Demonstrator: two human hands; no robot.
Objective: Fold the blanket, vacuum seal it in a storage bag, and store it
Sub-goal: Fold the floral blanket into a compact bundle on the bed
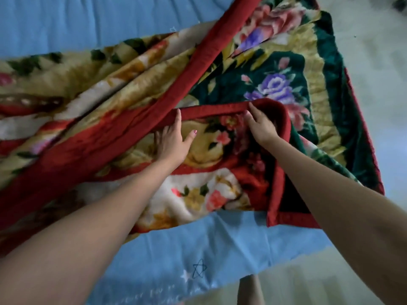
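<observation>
A thick floral blanket (275,69) with a red border lies rumpled across a blue bed sheet (220,249). One side is dark green with purple and pink flowers, the other cream and gold with red. A corner flap is turned over near the middle. My left hand (174,139) lies flat on that flap, fingers straight, the fingertips at its red edge. My right hand (261,124) pinches the folded red corner of the flap, fingers over the top of the border. No storage bag is in view.
The blue sheet covers the bed at the top left and along the near edge, with a drawn star (199,270). A pale floor (374,51) lies to the right and below. My foot (250,290) stands at the bottom.
</observation>
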